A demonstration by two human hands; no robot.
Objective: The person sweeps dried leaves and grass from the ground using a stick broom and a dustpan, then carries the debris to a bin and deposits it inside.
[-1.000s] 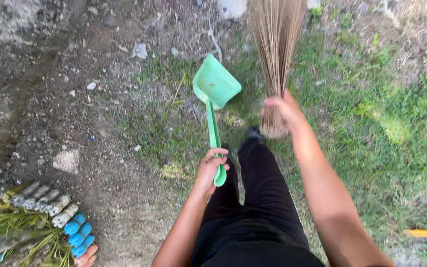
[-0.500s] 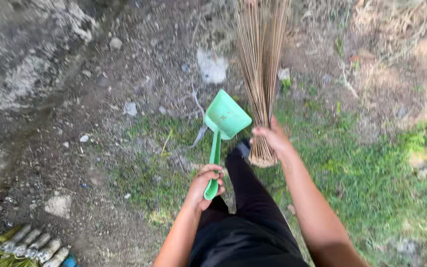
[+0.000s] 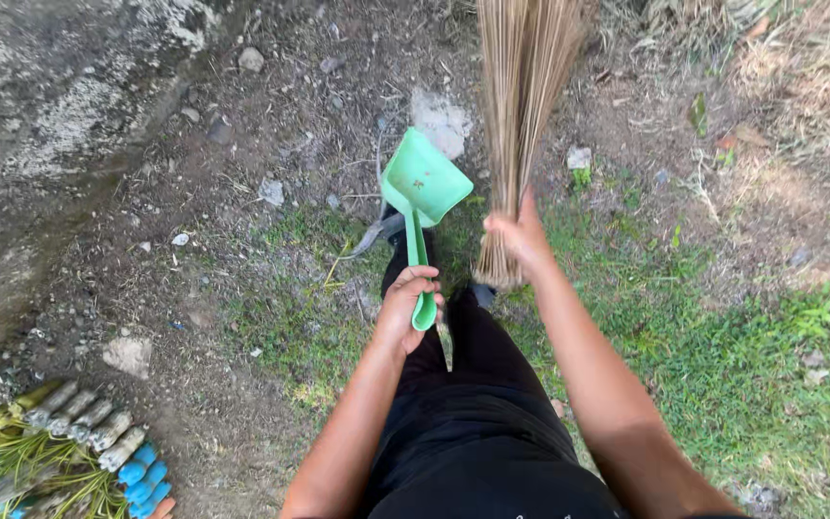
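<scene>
Over bare dirt and patchy grass [image 3: 751, 384], bottles [image 3: 88, 432] lie bottom left. Left hand [image 3: 407, 306], fingers wrapped round the handle, holds a green dustpan [image 3: 422, 187] scoop-forward, centre. Right hand [image 3: 521, 238], fingers clenched, grips a stick broom [image 3: 521, 106] near its bound end, bristles pointing away.

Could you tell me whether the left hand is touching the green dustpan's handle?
Touching: the head view shows the left hand wrapped around the dustpan handle.
</scene>
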